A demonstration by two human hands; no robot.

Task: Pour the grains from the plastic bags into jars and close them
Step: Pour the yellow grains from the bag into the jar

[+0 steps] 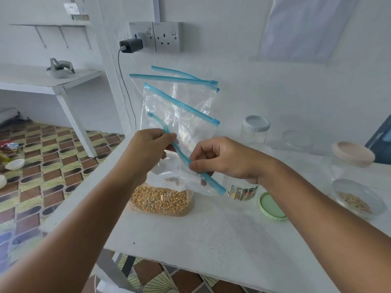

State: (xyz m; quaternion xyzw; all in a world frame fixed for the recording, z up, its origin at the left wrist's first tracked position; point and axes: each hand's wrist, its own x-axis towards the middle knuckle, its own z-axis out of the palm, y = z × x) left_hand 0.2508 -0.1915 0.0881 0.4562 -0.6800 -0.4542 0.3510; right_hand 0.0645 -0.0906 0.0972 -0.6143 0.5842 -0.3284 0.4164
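Home pantry corner – wall sockets (167,37), patterned floor (53,149), shelves (50,79)

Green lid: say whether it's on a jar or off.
Off. The green lid lies on the table, beside the jar behind the right hand.

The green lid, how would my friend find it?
Look at the white table, right of the bag of corn. The green lid lies flat there beside a labelled jar. It is the only green thing; the other lids are grey or beige.
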